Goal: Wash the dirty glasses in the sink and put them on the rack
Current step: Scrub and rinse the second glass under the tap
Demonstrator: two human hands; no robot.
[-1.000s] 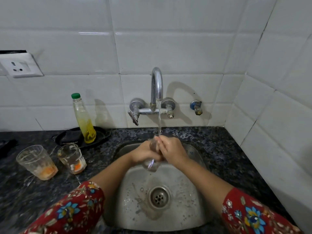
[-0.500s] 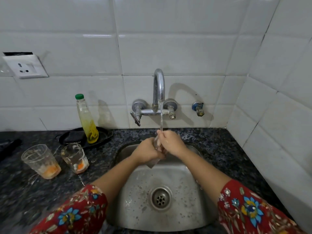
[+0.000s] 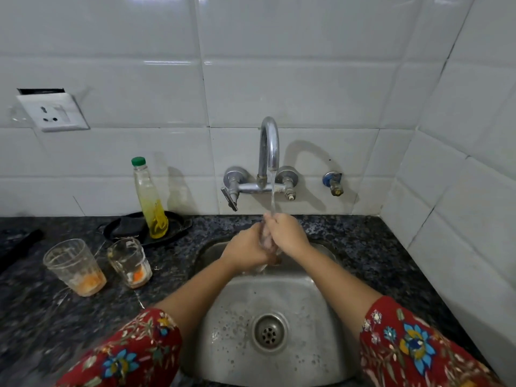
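Nearest, two red flowered sleeves [image 3: 131, 350] are cut off by the bottom edge, with bare forearms reaching forward over the steel sink [image 3: 321, 317]. Its basin holds only water droplets around the drain [image 3: 268, 332]. Left of the sink, on the dark speckled counter [image 3: 363, 247], stand two dirty glasses side by side: the larger glass [image 3: 74, 268] with orange residue at its bottom, and the smaller glass [image 3: 129, 262] with an orange and white remnant. Over the far end of the sink the left hand [image 3: 247, 248] and right hand [image 3: 287, 234] are pressed together, both wrapped around a clear glass [image 3: 266, 241] under the running stream; the glass is mostly hidden between the palms and blurred by water, so its tilt cannot be made out. Behind the dirty glasses, a green-capped bottle [image 3: 149, 198] part full of yellow liquid stands on a black tray [image 3: 167, 230]. The tap [image 3: 268, 152] juts from the white tiled wall [image 3: 279, 79].
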